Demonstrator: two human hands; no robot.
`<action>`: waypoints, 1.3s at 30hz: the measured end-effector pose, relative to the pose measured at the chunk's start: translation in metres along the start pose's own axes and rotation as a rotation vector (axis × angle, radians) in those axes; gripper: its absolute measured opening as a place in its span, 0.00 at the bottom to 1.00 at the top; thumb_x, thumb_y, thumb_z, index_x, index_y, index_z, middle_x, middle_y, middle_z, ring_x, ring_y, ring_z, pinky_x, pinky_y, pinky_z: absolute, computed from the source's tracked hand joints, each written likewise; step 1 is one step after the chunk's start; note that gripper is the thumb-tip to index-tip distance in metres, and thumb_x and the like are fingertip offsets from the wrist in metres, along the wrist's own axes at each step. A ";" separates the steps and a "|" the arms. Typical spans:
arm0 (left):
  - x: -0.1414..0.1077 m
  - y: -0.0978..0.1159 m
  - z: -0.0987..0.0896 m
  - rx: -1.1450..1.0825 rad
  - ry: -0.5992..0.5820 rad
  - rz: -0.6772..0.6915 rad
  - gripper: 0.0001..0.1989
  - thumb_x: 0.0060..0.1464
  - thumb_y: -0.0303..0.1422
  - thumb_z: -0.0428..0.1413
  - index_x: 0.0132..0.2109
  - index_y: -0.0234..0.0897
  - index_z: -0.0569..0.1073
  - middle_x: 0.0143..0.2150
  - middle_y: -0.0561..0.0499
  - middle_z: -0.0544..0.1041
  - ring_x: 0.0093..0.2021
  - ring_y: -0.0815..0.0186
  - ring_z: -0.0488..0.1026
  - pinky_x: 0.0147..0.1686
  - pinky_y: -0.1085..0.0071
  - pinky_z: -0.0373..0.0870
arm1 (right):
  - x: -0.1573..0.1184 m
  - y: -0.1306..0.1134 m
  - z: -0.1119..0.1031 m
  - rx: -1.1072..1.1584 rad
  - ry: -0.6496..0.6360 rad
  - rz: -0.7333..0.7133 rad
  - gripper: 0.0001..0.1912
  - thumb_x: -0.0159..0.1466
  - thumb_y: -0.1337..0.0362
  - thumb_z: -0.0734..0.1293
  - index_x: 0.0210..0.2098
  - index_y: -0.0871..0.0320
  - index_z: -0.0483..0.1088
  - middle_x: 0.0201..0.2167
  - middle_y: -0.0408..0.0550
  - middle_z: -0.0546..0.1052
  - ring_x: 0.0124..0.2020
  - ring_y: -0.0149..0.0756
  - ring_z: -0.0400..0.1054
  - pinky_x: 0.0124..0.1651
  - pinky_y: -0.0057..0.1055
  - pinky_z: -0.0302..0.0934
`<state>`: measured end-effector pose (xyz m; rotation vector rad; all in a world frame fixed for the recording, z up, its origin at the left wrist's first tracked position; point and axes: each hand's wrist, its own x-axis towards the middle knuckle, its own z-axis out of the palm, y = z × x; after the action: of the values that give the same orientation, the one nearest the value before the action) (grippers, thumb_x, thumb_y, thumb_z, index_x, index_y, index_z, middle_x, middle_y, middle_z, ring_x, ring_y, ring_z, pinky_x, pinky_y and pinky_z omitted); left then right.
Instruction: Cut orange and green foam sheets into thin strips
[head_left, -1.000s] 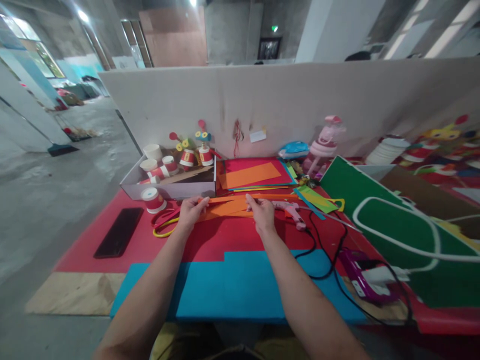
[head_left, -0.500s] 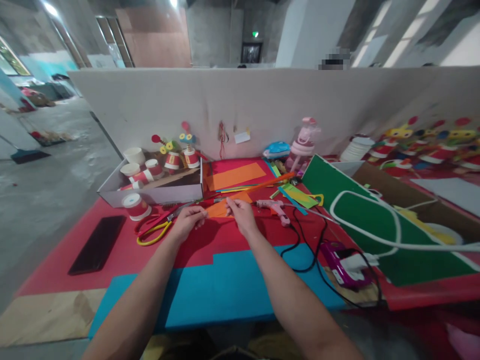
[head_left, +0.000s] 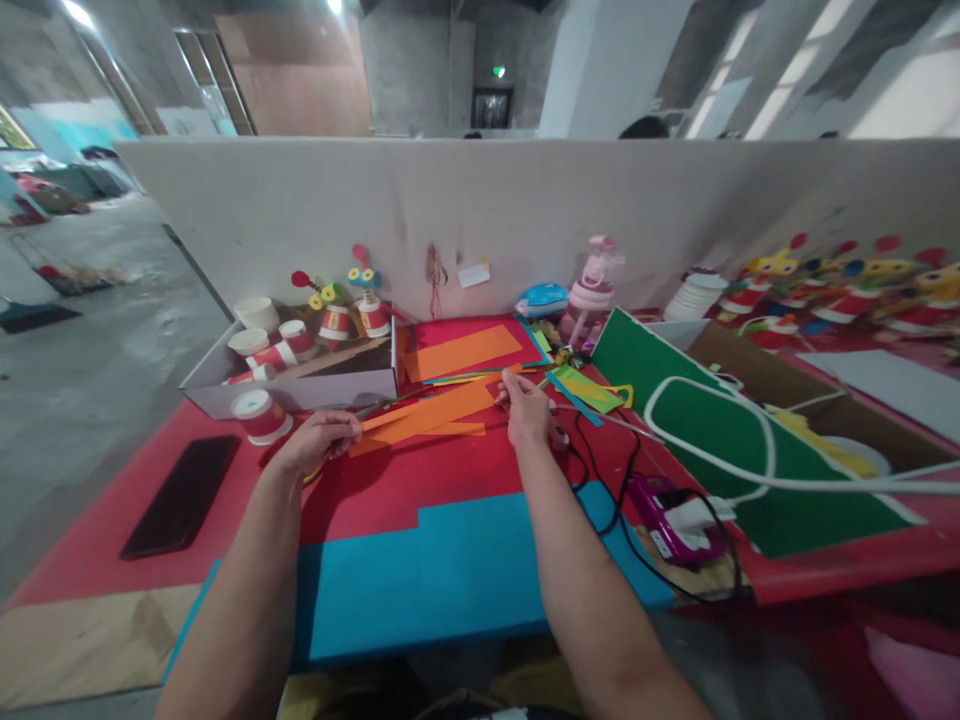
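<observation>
An orange paper strip (head_left: pixel 390 416) is stretched between my two hands, just above the red table cover. My left hand (head_left: pixel 324 440) pinches its left end, and my right hand (head_left: pixel 521 402) has its fingers closed at the right end. Under and behind the strip lie other orange paper pieces (head_left: pixel 450 405). The yellow handle of the scissors shows only in part beneath my left hand. A pink glue gun is mostly covered by my right hand.
A box (head_left: pixel 337 385) with paper cups and small figures stands at the back left, a cup (head_left: pixel 259 415) before it. A black phone (head_left: pixel 182 495) lies left. Blue sheets (head_left: pixel 465 560) cover the front edge. Cables, a purple power socket (head_left: pixel 675 520) and a green board (head_left: pixel 712 450) are right.
My hands have moved apart, the left one leftward and the right one rightward, with the orange strip now spanning between them. The view has shifted slightly.
</observation>
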<state>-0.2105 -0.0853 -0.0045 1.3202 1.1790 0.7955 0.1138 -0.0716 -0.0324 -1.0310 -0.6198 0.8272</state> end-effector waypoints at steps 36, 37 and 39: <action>0.013 -0.013 0.074 1.329 0.202 0.340 0.14 0.59 0.27 0.48 0.40 0.31 0.80 0.39 0.35 0.79 0.40 0.53 0.76 0.39 0.64 0.68 | -0.036 0.008 0.009 -1.026 -0.661 -0.399 0.02 0.58 0.65 0.72 0.29 0.55 0.77 0.31 0.48 0.80 0.34 0.40 0.72 0.40 0.33 0.63; 0.013 -0.014 0.073 1.328 0.208 0.345 0.15 0.59 0.27 0.48 0.40 0.31 0.80 0.38 0.36 0.80 0.40 0.54 0.76 0.39 0.64 0.68 | -0.042 0.009 0.012 -1.120 -0.726 -0.438 0.05 0.58 0.67 0.73 0.35 0.55 0.78 0.37 0.51 0.81 0.39 0.42 0.73 0.44 0.34 0.63; 0.012 -0.014 0.073 1.335 0.230 0.348 0.15 0.60 0.28 0.48 0.41 0.32 0.80 0.38 0.37 0.80 0.39 0.55 0.76 0.38 0.64 0.67 | -0.054 0.011 0.019 -1.256 -0.799 -0.489 0.14 0.59 0.66 0.74 0.46 0.57 0.76 0.46 0.56 0.79 0.48 0.46 0.72 0.49 0.36 0.63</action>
<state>-0.1405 -0.0975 -0.0302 2.6124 1.7859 0.3213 0.0652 -0.1042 -0.0384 -1.5212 -2.1489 0.3083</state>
